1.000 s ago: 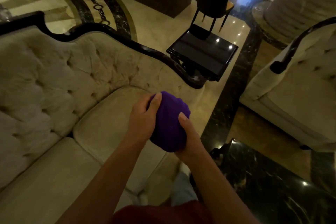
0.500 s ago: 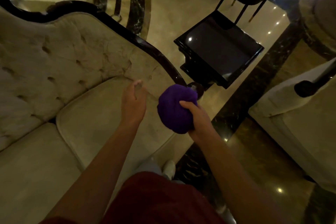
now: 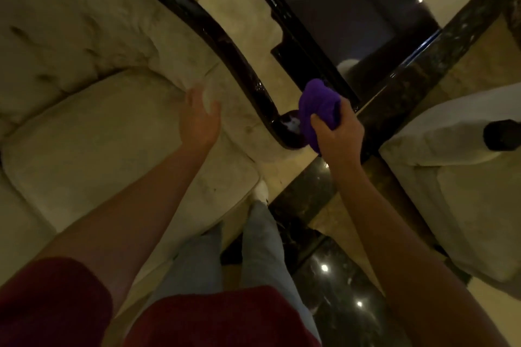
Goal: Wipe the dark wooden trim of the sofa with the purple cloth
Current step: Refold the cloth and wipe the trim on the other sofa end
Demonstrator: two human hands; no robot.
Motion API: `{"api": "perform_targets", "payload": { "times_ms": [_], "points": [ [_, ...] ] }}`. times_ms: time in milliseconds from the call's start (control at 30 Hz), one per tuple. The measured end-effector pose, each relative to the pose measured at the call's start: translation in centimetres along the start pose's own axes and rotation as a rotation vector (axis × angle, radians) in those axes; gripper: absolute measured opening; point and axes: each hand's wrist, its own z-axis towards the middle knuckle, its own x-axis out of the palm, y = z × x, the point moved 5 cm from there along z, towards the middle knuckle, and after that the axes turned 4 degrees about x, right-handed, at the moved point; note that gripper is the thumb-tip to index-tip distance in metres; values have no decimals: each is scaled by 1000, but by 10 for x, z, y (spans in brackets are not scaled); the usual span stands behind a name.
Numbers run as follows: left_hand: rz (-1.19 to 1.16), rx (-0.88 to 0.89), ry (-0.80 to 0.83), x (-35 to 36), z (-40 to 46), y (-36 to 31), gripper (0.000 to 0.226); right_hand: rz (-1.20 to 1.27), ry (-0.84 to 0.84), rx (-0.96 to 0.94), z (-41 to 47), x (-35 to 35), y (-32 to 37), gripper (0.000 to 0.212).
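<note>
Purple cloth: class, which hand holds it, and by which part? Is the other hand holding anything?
The right hand grips the bunched purple cloth at its lower end, fingers curled round it. The left hand holds nothing.

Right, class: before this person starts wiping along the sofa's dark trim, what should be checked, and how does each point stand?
1. Purple cloth held in the right hand: ok.
2. Cloth at the dark wooden trim, by its curled end: ok.
3. Cloth actually pressing on the wood: cannot tell.
4. Left hand open over the sofa arm, off the trim: ok.
5. Trim's length ahead unobstructed: ok.
</note>
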Motion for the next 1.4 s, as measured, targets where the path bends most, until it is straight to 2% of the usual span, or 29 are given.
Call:
{"api": "perform_targets", "payload": {
  "times_ms": [67,133,233,400,567,700,967,1033,1200,1300,1400],
  "points": [
    [-15,-48,-47,26,28,25,61,-207,55,-125,38,32,-25,48],
    [-43,-61,-76,40,27,36,62,-398,145,-176,41,50,-44,57],
    [-70,-105,-103,65,19,54,57,-501,224,-292,27,78,-66,71],
    [-145,-117,-166,78,16,51,57,-462,137,-296,30,88,-74,72],
    [-274,-175,-383,62,51,36,54,-456,151,-389,31,82,-89,67],
    [-315,-159,-463,60,81,22,53,-389,91,-308,28,90,-86,64],
    [-192,-123,-407,55,88,47,66,-76,-81,-198,55,173,-8,60],
    [-199,-75,-379,46,88,50,67,-119,-122,-255,65,176,6,59],
    [-296,-89,-318,38,96,53,67,-242,-78,-394,91,196,54,60],
    [-248,-70,-376,29,97,48,65,-262,-72,-439,116,212,96,60],
    [-206,-35,-561,-2,118,38,64,-318,-31,-459,126,228,124,63]
  ]
}}
